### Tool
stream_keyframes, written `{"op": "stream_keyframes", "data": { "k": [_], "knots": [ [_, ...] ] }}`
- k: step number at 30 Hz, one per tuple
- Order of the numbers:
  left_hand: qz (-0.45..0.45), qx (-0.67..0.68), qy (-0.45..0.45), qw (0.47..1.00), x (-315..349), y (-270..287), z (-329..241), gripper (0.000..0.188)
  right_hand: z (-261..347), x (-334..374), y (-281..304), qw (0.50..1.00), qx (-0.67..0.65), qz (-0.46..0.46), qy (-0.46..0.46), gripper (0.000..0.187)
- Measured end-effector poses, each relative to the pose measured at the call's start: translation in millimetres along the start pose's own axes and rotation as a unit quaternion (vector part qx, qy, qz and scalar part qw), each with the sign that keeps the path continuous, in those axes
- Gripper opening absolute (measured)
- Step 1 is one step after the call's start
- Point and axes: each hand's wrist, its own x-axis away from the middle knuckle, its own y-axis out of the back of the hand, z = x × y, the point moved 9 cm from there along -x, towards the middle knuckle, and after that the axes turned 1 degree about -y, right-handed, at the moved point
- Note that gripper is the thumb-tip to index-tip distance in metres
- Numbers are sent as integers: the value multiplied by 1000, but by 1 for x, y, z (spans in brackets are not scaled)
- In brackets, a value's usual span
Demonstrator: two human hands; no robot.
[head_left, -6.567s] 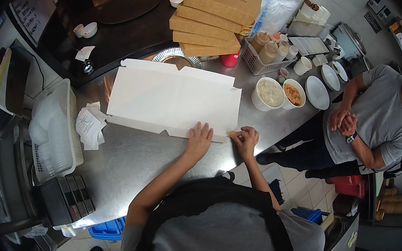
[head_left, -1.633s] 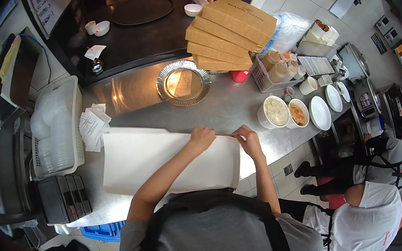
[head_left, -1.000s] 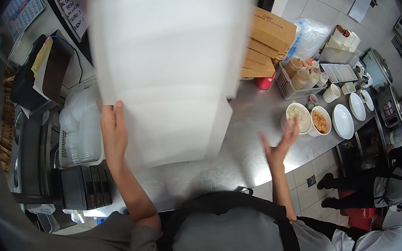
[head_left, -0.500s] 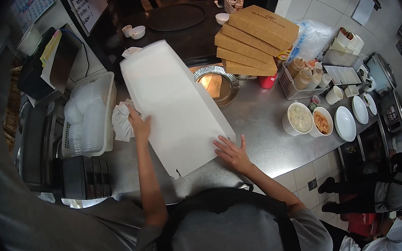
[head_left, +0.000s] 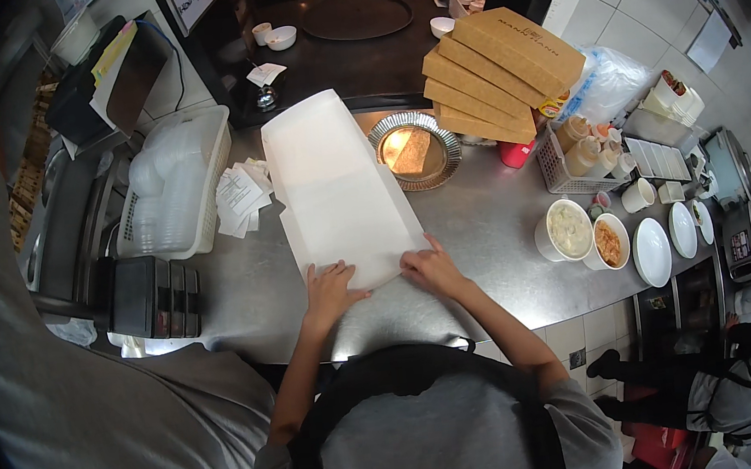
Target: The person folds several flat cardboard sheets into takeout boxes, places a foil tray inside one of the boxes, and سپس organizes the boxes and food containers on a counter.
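A long cardboard box, white on its inner face, lies unfolded on the steel counter with its far end raised. At the near left corner, my left hand grips the box's edge, fingers over the card and thumb pointing right. My right hand is closed on the near right corner, its fingers bent against the card. Just beyond the right side of the box sits a round foil tray under a bright warm light. Paper slips lie to the left of the box.
A stack of brown boxes stands far right, beside a basket of sauce bottles. Two filled tubs and white plates line the right side. A basket of plastic containers is left. Another person's sleeve fills the lower left.
The box has been lowered and drawn slightly right. My left hand went from its left side to its near left corner. My right hand's spread fingers have curled onto the right corner.
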Motion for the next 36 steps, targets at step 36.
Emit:
{"op": "stream_keyframes", "data": {
  "k": [36],
  "knots": [
    [-153, 460, 232, 843, 94, -38, 86, 30, -39, 34, 33, 986, 42, -152, 53, 31]
  ]
}}
